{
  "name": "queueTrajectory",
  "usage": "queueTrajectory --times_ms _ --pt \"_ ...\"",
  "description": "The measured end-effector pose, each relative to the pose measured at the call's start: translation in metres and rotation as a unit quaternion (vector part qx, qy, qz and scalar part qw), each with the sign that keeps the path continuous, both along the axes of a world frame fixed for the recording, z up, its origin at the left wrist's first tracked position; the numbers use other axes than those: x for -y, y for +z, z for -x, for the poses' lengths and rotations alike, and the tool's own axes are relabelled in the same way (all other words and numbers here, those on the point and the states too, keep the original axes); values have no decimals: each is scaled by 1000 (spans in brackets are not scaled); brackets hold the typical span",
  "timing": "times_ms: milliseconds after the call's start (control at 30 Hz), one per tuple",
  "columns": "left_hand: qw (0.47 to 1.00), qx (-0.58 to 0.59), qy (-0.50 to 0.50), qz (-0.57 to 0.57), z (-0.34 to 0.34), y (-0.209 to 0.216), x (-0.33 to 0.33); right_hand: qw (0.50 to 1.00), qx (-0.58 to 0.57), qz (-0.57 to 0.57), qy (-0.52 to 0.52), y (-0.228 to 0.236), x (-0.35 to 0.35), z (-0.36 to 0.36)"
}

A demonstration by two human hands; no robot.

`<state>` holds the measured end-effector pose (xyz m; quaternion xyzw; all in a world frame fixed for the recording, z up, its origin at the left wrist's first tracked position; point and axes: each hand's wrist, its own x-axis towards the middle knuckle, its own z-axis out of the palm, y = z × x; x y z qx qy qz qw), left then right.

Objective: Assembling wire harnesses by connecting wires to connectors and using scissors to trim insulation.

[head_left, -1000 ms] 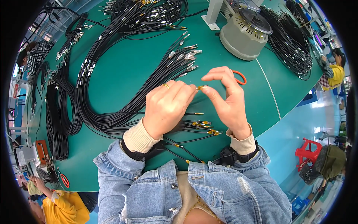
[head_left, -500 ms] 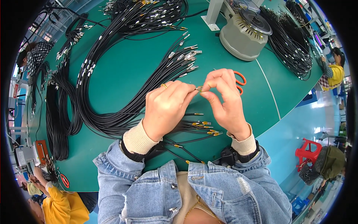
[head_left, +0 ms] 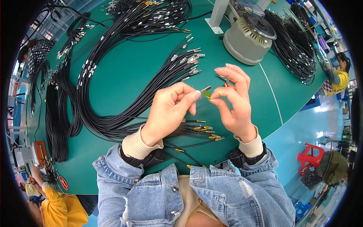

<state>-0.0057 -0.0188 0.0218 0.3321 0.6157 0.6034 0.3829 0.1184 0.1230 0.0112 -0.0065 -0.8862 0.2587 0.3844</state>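
Note:
My left hand (head_left: 169,108) is closed over the table, pinching a cable end with a silver metal connector (head_left: 205,89) between thumb and fingers. Close beside it, my right hand (head_left: 235,99) pinches a small strip of yellow-green tape (head_left: 207,94) at the connector, its other fingers raised. Below the hands lie several black cables whose ends carry yellow tape (head_left: 206,128). A thick bundle of black cables (head_left: 149,90) with silver connectors curves past on the left. Partly hidden behind my right hand is an orange-handled hand tool (head_left: 227,80).
A grey round machine (head_left: 245,43) stands at the far side of the green table (head_left: 261,102). More cable bundles lie at the left (head_left: 56,125) and far right (head_left: 293,47). A red stool (head_left: 310,157) is off the right edge; people sit around.
My left hand has turned so its thumb shows on top, with the connector now in plainer view. My right hand's upper fingers have lifted and spread, and yellow-green tape shows at its pinch.

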Motion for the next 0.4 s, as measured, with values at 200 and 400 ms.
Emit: queueTrajectory --times_ms 200,400 --pt "991 128 -31 10 11 2 -3 969 21 239 50 3 -24 -6" --pt "998 54 7 24 11 -3 -5 932 -24 360 28 50 -116 -18"
